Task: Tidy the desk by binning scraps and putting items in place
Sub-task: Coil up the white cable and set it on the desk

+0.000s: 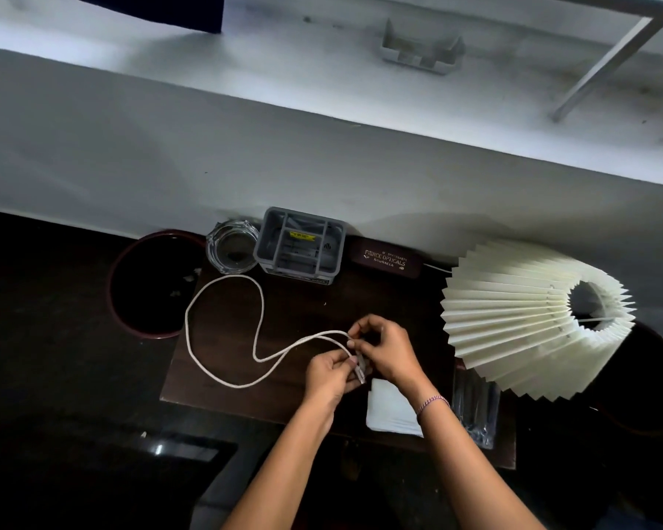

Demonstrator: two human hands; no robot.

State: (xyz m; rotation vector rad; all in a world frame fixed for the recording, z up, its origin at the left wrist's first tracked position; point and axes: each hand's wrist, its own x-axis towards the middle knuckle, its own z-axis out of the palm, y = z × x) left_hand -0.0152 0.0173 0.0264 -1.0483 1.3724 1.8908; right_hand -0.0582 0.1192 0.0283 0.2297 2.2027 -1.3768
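Note:
A white braided cable (223,300) lies in a big loop on the dark wooden desk (303,307). Both its ends meet at the middle of the desk, where my left hand (330,372) and my right hand (387,350) pinch them together, fingers closed on the plugs. A grey desk organiser (303,241) stands at the back against the wall. Left of the desk sits a round dark bin (150,285) with a few pale scraps inside. A folded white paper (391,411) lies under my right wrist.
A glass ashtray (232,246) sits beside the organiser, and a dark spectacle case (385,258) lies to its right. A pleated cream lampshade (532,315) fills the right side. A clear plastic packet (475,407) lies at the desk's right front.

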